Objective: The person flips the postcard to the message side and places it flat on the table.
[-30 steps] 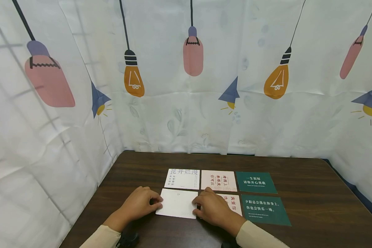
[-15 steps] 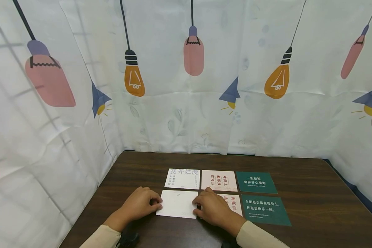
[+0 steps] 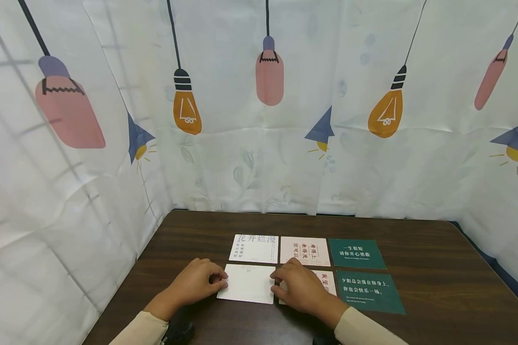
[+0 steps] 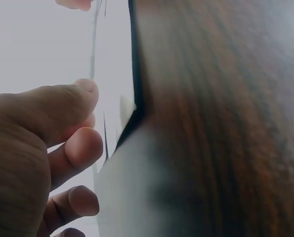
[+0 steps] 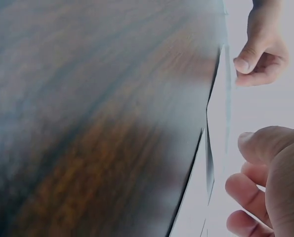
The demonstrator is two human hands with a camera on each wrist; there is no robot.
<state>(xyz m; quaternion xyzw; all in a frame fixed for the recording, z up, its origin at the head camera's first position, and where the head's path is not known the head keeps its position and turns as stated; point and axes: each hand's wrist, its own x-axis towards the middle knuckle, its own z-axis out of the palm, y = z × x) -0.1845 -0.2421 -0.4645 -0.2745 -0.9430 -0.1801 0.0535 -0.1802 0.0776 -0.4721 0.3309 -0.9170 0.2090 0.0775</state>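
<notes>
A blank-looking white card [image 3: 250, 283] with a small faint mark lies in the front row, at the left. At its left edge my left hand [image 3: 198, 282] pinches the card between thumb and index finger; the left wrist view shows the thumb [image 4: 85, 91] along that edge. My right hand [image 3: 300, 287] is at the card's right edge with thumb and fingers parted, as the right wrist view also shows at the fingertips [image 5: 246, 140]. Partly under the right hand lies a pale card with red characters [image 3: 326, 281].
Behind lie a white card with grey characters [image 3: 254, 249], a pink card with red characters [image 3: 306, 251] and a green card [image 3: 357, 254]. Another green card [image 3: 369, 291] is in front at right. All rest on a dark wooden table [image 3: 440, 268], before a lamp-patterned curtain [image 3: 241, 172].
My right hand has shifted slightly right, its fingers loosening at the white card's edge and uncovering a bit of the pale card's left corner. My left hand has barely moved.
</notes>
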